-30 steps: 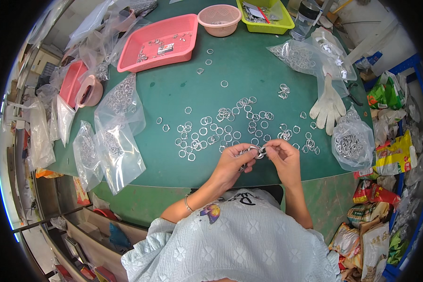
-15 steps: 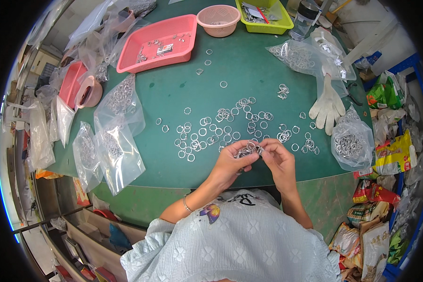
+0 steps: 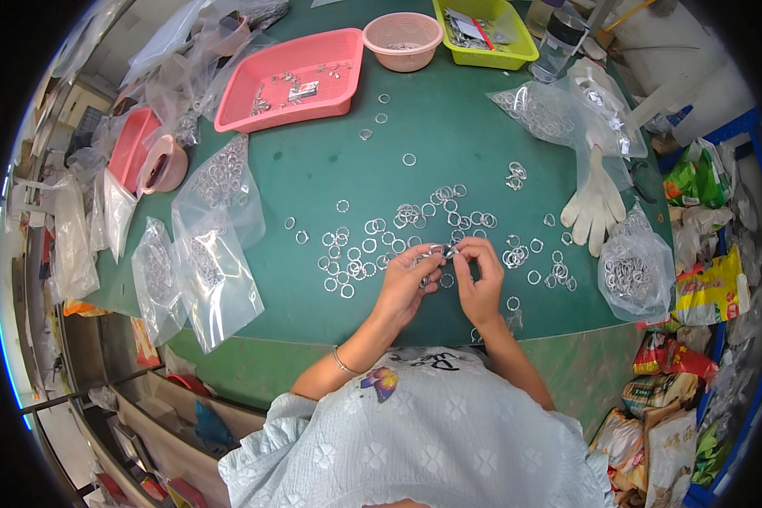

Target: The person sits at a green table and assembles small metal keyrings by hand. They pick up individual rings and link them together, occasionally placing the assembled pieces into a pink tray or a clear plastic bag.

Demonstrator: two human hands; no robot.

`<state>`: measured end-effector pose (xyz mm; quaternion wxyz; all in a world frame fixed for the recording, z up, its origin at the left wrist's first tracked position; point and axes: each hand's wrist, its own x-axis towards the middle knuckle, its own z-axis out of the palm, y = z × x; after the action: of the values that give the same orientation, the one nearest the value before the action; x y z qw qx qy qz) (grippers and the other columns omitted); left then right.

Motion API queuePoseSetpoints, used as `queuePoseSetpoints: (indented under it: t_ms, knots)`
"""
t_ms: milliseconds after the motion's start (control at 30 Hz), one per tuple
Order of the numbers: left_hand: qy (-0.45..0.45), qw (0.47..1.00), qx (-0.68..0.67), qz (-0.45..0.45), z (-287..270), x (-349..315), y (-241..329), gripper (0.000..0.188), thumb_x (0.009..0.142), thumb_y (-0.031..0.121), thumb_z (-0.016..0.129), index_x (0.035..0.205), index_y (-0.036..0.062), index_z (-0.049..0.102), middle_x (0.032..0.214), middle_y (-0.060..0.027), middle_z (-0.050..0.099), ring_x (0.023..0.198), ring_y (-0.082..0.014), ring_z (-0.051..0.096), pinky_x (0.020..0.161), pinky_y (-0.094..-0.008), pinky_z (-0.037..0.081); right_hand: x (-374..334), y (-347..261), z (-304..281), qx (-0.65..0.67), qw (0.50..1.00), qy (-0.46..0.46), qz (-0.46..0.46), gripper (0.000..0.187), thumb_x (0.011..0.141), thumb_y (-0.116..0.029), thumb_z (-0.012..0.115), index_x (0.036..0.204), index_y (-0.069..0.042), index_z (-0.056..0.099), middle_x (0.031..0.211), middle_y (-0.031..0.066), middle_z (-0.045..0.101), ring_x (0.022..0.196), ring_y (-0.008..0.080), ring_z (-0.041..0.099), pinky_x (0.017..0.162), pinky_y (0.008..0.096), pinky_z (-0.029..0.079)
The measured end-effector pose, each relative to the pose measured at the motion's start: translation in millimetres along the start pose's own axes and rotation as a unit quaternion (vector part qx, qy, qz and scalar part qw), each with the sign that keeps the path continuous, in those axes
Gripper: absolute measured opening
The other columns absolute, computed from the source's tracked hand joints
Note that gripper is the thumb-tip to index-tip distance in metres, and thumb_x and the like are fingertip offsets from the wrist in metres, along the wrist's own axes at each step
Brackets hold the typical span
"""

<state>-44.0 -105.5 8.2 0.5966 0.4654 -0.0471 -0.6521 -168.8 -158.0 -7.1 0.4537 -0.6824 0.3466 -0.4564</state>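
Above the near part of the green table (image 3: 313, 173), both my hands meet at chest height. My left hand (image 3: 402, 286) is closed around several silvery metal rings (image 3: 426, 278), partly covered by the fingers. My right hand (image 3: 481, 275) pinches a small ring (image 3: 447, 251) at the left fingertips; its detail is too small to make out. Many loose rings (image 3: 370, 245) lie flat in clusters ahead of my hands and to both sides. A few rings (image 3: 513, 303) sit beside my right wrist.
Clear bags of rings stand left (image 3: 216, 262) and right (image 3: 631, 267). A white glove (image 3: 595, 207) lies at the right. Along the back are a pink tray (image 3: 339, 100), a pale pink basket (image 3: 404, 57) and a yellow-green tray (image 3: 504, 59). Packages (image 3: 665, 351) crowd the right side.
Both hands have shifted left, the right one more, uncovering rings near the right wrist. Fewer rings show in the left hand's grip. The whole view has shifted slightly.
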Motion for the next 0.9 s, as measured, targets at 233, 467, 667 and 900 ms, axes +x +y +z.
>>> queuePoseSetpoints:
  t_ms: [233, 467, 667, 900]
  knots:
    - [-0.005, 0.997, 0.067, 0.041, 0.4, 1.1, 4.4, 0.022, 0.081, 0.006, 0.065, 0.102, 0.0021, 0.061, 0.076, 0.0024, 0.058, 0.061, -0.0028, 0.047, 0.049, -0.0170, 0.037, 4.3, 15.0, 0.1, 0.187, 0.976, -0.004, 0.106, 0.006, 0.087, -0.004, 0.055, 0.088, 0.002, 0.056, 0.100, 0.0078, 0.059, 0.076, 0.0091, 0.052, 0.067, 0.0215, 0.042]
    - [-0.005, 0.981, 0.175, 0.087, -1.6, 3.9, 1.2, 0.021, 0.081, 0.006, 0.065, 0.100, 0.0018, 0.061, 0.077, 0.0013, 0.058, 0.060, -0.0032, 0.048, 0.048, -0.0167, 0.037, 9.5, 5.2, -5.2, 0.222, 0.957, -0.006, 0.188, 0.011, 0.090, -0.009, 0.054, 0.091, 0.002, 0.056, 0.096, 0.0085, 0.060, 0.080, 0.0114, 0.057, 0.075, 0.0242, 0.045]
    - [-0.139, 0.981, -0.112, -0.076, -13.2, 6.8, 9.2, 0.021, 0.089, 0.018, 0.054, 0.100, 0.0002, 0.056, 0.086, -0.0061, 0.057, 0.065, -0.0078, 0.048, 0.047, -0.0176, 0.038, 14.0, -3.4, -12.7, 0.202, 0.965, 0.021, 0.163, 0.009, 0.085, -0.003, 0.060, 0.091, 0.002, 0.056, 0.094, 0.0083, 0.061, 0.079, 0.0123, 0.058, 0.072, 0.0241, 0.046]
    - [-0.202, 0.965, -0.158, -0.059, -12.1, -3.0, 11.0, 0.034, 0.093, 0.032, 0.045, 0.088, 0.0003, 0.055, 0.091, -0.0130, 0.056, 0.068, -0.0140, 0.050, 0.046, -0.0215, 0.040, 13.8, -22.9, -56.4, -0.236, 0.970, -0.056, -0.021, 0.023, 0.069, -0.003, 0.070, 0.088, -0.001, 0.057, 0.094, 0.0108, 0.058, 0.087, 0.0297, 0.054, 0.075, 0.0369, 0.044]
